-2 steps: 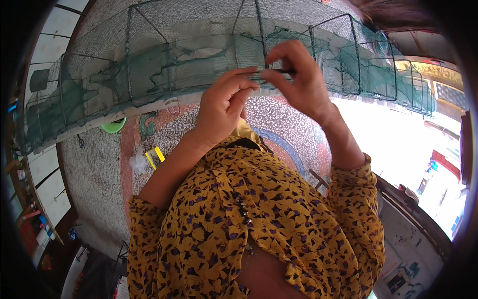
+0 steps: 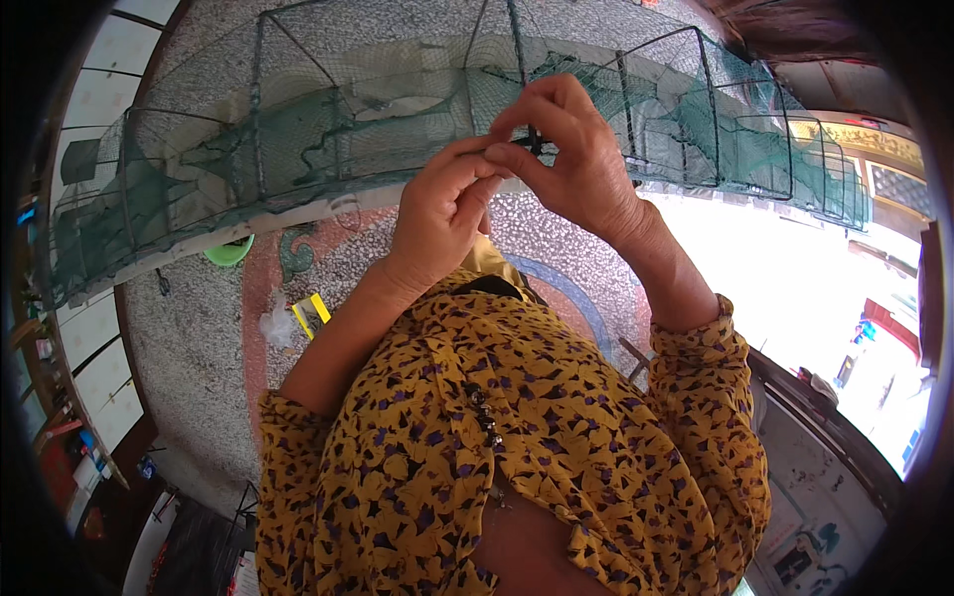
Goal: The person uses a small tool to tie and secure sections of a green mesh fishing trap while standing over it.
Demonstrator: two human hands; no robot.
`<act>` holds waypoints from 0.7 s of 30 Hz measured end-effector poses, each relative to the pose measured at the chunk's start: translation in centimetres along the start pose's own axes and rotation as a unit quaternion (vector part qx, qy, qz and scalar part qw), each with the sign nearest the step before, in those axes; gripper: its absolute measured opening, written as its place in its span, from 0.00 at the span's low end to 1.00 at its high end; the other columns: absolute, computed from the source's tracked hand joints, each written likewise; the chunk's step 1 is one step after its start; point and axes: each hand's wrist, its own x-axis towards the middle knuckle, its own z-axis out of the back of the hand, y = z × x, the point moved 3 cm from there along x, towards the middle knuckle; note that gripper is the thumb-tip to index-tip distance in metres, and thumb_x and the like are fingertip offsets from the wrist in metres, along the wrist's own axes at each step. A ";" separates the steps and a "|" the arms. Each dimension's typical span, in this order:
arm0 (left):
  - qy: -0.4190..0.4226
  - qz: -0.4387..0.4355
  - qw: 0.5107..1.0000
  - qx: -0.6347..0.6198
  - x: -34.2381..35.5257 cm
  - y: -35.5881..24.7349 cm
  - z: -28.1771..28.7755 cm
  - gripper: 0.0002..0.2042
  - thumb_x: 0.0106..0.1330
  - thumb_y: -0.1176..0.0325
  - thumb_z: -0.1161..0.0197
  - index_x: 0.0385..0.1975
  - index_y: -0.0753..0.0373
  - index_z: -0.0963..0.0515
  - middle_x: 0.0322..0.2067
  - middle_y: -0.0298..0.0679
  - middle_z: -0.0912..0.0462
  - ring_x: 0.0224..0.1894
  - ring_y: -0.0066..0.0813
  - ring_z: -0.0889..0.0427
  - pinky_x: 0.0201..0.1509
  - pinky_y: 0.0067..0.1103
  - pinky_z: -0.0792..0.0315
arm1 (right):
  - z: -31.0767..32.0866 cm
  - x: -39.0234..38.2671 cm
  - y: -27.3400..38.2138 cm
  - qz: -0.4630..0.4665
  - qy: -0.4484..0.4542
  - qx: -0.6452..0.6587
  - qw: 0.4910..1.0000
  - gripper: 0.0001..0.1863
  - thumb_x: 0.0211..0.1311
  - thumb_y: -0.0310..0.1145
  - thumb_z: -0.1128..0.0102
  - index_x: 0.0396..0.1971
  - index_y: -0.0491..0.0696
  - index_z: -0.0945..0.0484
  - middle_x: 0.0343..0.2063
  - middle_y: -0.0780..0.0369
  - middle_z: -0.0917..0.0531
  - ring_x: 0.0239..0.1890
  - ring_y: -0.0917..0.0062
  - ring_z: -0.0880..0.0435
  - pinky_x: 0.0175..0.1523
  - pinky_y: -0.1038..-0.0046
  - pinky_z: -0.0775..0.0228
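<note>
A long green net trap (image 2: 224,149) with dark rectangular frames stretches across the far side in front of me. My left hand (image 2: 437,214) is raised at the near edge of the netting, thumb and fingers pinched together; what lies between them is too small to make out. My right hand (image 2: 576,164) meets it from the right, its thumb and fingertips touching the left fingertips. A small dark slender thing (image 2: 538,143) shows within the curl of my right fingers, mostly hidden by them.
On the speckled floor to the left lie a yellow-edged object (image 2: 312,313) and a crumpled clear plastic bag (image 2: 279,326). A green basin (image 2: 230,251) stands partly under the trap. White tiled panels (image 2: 94,338) run along the left; bright light falls on the right.
My right hand has moved left and slightly down, bringing its fingertips onto those of my left hand. The left hand has barely moved.
</note>
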 end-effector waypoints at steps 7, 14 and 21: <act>0.014 -0.037 0.998 0.046 -0.1 0.8 0.8 0.04 0.64 0.78 0.45 0.36 0.69 0.25 0.43 0.41 0.23 0.21 0.18 0.24 0.22 0.15 0.30 | -0.6 1.1 2.8 0.105 0.002 -0.250 0.963 0.08 0.44 0.34 0.33 0.21 0.49 0.23 0.25 0.65 0.25 0.32 0.71 0.24 0.35 0.73 0.29; -0.016 -0.099 0.991 0.089 0.2 1.0 1.0 0.06 0.63 0.75 0.42 0.37 0.67 0.25 0.39 0.39 0.24 0.21 0.18 0.25 0.21 0.14 0.32 | -2.0 2.5 5.9 0.135 -0.103 0.143 0.975 0.06 0.49 0.27 0.35 0.27 0.47 0.24 0.25 0.66 0.22 0.28 0.76 0.24 0.33 0.77 0.28; 0.035 0.031 0.999 0.008 1.6 -2.2 -0.6 0.16 0.65 0.76 0.46 0.52 0.65 0.37 0.41 0.39 0.27 0.17 0.13 0.33 0.18 0.14 0.36 | 9.1 -1.2 7.4 0.042 -0.112 0.564 0.817 0.19 0.72 0.39 0.64 0.53 0.41 0.40 0.13 0.64 0.31 0.11 0.82 0.35 0.12 0.82 0.42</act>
